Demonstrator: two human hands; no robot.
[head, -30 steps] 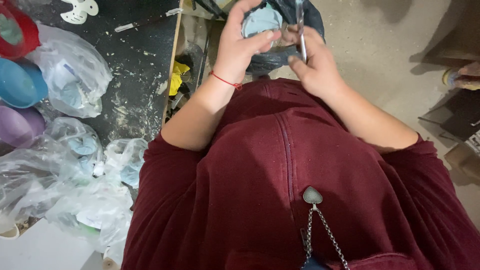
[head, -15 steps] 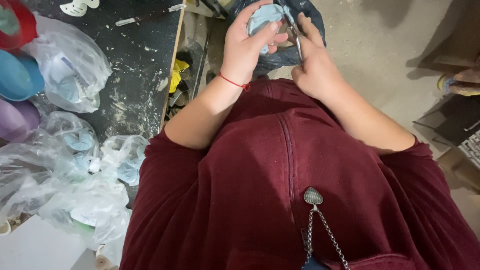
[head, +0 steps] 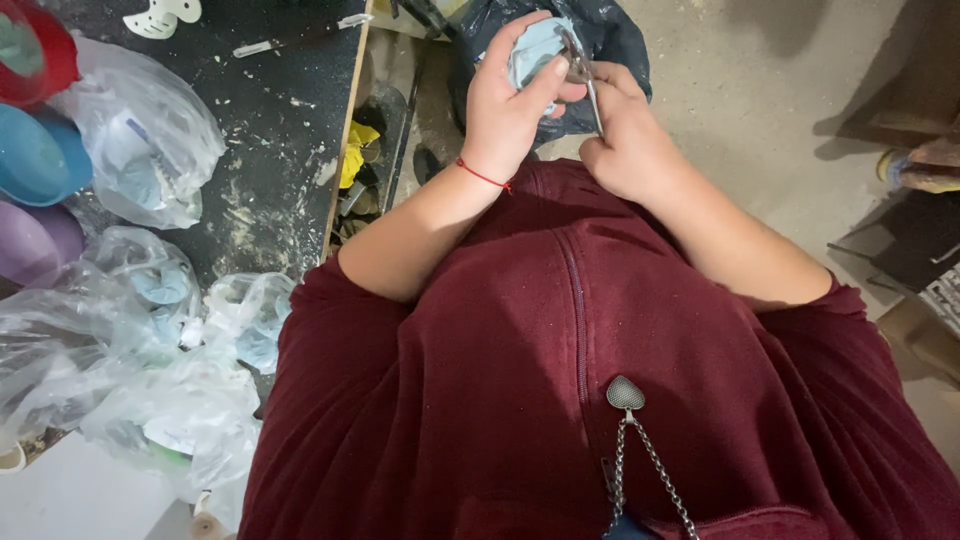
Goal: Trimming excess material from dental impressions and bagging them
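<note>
A dark, dust-speckled surface (head: 260, 170) fills the nine o'clock side, crowded with clear plastic bags (head: 140, 150); bare concrete floor (head: 780, 110) lies open toward two o'clock. At twelve o'clock the left hand (head: 505, 110) is curled tight around a pale blue piece (head: 535, 45). The right hand (head: 625, 140) grips a thin metal tool (head: 585, 80) touching that piece, over a dark bag (head: 615, 40).

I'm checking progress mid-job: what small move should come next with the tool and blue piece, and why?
Probably draw the metal tool lightly along the blue piece's edge: the right hand has its tip there, while the left hand grips the piece over the dark bag.
</note>
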